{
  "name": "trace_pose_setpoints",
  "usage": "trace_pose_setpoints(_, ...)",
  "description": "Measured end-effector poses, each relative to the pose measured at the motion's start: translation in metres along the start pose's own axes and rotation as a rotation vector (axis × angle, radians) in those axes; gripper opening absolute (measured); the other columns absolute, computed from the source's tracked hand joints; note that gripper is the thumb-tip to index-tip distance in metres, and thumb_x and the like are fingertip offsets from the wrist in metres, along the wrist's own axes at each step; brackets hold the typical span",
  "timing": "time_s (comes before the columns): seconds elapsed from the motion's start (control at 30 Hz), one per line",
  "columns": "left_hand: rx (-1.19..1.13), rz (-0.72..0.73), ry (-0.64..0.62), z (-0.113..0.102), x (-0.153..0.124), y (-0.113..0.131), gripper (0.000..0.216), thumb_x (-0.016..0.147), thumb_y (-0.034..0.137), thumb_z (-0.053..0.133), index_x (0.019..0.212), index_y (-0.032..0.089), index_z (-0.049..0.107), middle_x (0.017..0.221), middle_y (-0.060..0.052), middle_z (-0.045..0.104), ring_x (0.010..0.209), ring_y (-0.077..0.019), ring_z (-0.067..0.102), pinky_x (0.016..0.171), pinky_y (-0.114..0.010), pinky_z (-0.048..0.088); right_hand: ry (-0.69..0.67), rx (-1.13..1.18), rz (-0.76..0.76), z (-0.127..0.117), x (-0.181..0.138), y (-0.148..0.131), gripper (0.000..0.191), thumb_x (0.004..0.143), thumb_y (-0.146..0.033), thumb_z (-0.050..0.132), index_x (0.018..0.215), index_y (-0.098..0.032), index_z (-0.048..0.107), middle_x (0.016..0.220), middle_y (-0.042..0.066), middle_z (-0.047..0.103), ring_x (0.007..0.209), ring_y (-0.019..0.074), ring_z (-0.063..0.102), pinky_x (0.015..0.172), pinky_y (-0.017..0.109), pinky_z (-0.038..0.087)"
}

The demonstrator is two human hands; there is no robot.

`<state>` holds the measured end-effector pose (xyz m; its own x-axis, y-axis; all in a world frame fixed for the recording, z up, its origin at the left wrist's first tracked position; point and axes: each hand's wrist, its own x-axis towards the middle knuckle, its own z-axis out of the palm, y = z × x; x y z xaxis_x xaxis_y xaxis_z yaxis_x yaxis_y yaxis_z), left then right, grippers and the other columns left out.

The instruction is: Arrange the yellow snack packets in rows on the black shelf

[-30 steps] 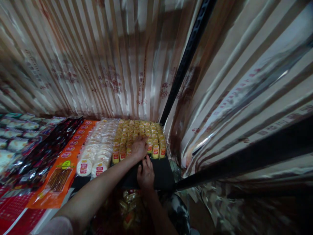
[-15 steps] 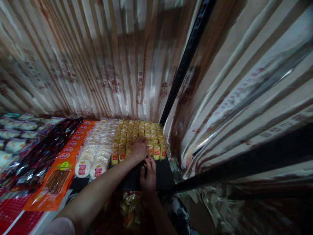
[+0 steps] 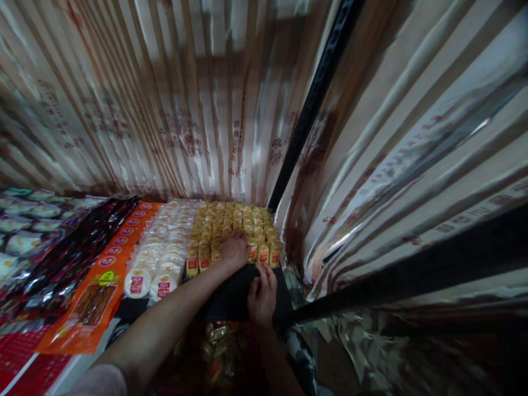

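Note:
Small yellow-wrapped snack packets [image 3: 204,228] with red labels stand in close rows on a dark shelf [image 3: 231,294]. My left hand [image 3: 236,250] lies over the front rows, its fingers curled and pressed together among the packets. What sits under those fingers is hidden. Just in front of the right-hand front packets, my right hand [image 3: 263,294] is raised above the bare shelf strip. Its fingers stretch forward, their tips close to the lower front of a packet [image 3: 263,254]; whether they touch it I cannot tell. Nothing shows in this hand.
Left of the yellow rows stand clear-wrapped round white cakes [image 3: 137,282], an orange snack bag [image 3: 88,308] and dark shiny packs [image 3: 53,269]. A black metal post [image 3: 305,121] rises behind, against a printed plastic curtain [image 3: 214,110]. More yellow packets [image 3: 220,352] lie below the shelf.
My right hand has moved slightly right, away from the left hand's fingertips. The left hand stays over the same packets. The view has shifted a little.

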<state>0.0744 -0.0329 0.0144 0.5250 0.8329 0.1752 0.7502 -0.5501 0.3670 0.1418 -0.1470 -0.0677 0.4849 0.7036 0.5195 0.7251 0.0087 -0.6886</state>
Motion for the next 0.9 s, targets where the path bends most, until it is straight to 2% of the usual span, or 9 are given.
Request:
trace_pose_setpoints(0.13,-0.015,-0.031,0.011,0.004,-0.001,-0.002,0.030,0.081,0.022,0.050,0.110,0.016,0.056,0.110,-0.008,0.059,0.108,-0.0211,0.047,0.095,-0.032,0.036,0.041,-0.133,-0.045,-0.004,0.007,0.003,0.043,0.086,-0.021,0.032,0.127,-0.018,0.044,0.138,0.013,0.034,0.130,0.0270,0.027,0.099,0.053,0.030)
trace_pose_setpoints(0.23,-0.001,-0.006,0.012,0.006,-0.004,-0.002,0.029,0.082,0.022,0.049,0.110,0.015,0.055,0.110,-0.009,0.058,0.109,-0.0221,0.045,0.097,-0.033,0.034,0.025,-0.182,-0.023,-0.002,0.013,0.008,0.049,0.085,-0.022,0.033,0.134,-0.019,0.036,0.147,0.011,0.017,0.134,0.0295,0.015,0.101,0.055,0.027)
trace_pose_setpoints(0.3,0.019,0.001,0.016,0.007,-0.007,-0.002,0.029,0.082,0.023,0.050,0.108,0.015,0.056,0.109,-0.009,0.058,0.109,-0.0230,0.045,0.096,-0.034,0.035,0.005,-0.199,0.005,0.001,0.017,0.012,0.053,0.085,-0.023,0.035,0.137,-0.017,0.031,0.148,0.013,0.012,0.134,0.0307,0.013,0.101,0.055,0.027)
trace_pose_setpoints(0.53,0.046,0.008,0.049,0.010,-0.012,-0.001,0.038,0.083,0.022,0.047,0.120,0.016,0.048,0.110,-0.008,0.055,0.108,-0.0234,0.042,0.094,-0.035,0.035,-0.048,-0.217,-0.003,0.007,0.021,0.023,0.054,0.085,-0.023,0.035,0.138,-0.015,0.028,0.148,0.013,0.015,0.135,0.0288,0.013,0.102,0.052,0.027)
trace_pose_setpoints(0.7,0.070,0.009,0.070,0.010,-0.010,-0.003,0.025,0.082,0.020,0.049,0.106,0.020,0.057,0.110,-0.005,0.051,0.107,-0.0219,0.041,0.095,-0.032,0.035,-0.050,-0.235,-0.005,0.007,0.019,0.022,0.054,0.084,-0.021,0.034,0.137,-0.014,0.029,0.148,0.013,0.015,0.135,0.0285,0.014,0.102,0.051,0.028)
trace_pose_setpoints(0.9,0.071,0.060,0.031,0.005,-0.006,-0.003,0.024,0.083,0.017,0.046,0.105,0.016,0.057,0.110,-0.008,0.053,0.108,-0.0226,0.041,0.093,-0.033,0.037,-0.044,-0.241,-0.002,0.006,0.022,0.020,0.055,0.081,-0.018,0.035,0.137,-0.014,0.031,0.148,0.013,0.016,0.134,0.0278,0.015,0.102,0.051,0.027)
